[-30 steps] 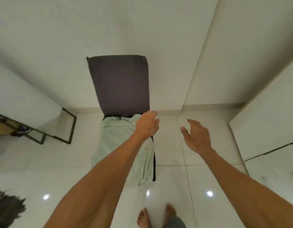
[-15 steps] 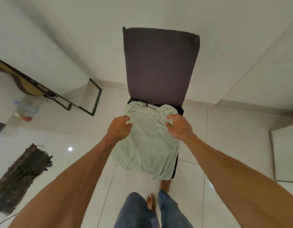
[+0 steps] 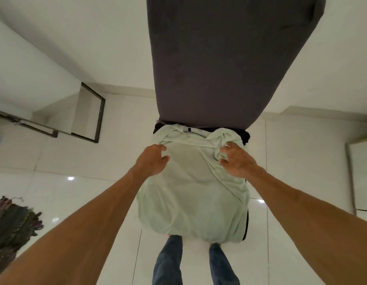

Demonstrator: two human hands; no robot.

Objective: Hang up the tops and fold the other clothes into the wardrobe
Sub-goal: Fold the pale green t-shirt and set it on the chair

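On seat of dark grey upholstered chair [image 3: 219,68]: pale green fabric top [image 3: 190,192], spread flat, hem draped over front edge. Left grip [image 3: 152,159] curled on left shoulder edge; right grip [image 3: 237,159] clamped on bunched fabric at right shoulder. Beneath top: black garment [image 3: 245,136], mostly covered, kind not determinable. At left on glossy white tile floor [image 3: 85,157]: black-framed glass panel [image 3: 100,116]; dark fringed rug [image 3: 11,223], cut off at edge of view. Seat hidden under top.

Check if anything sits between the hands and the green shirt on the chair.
Nothing visible does. The left hand touches the shirt at its left edge, and the right hand bunches cloth at its right shoulder. The chair back stands behind, clear of both. The way to the wardrobe does not show.
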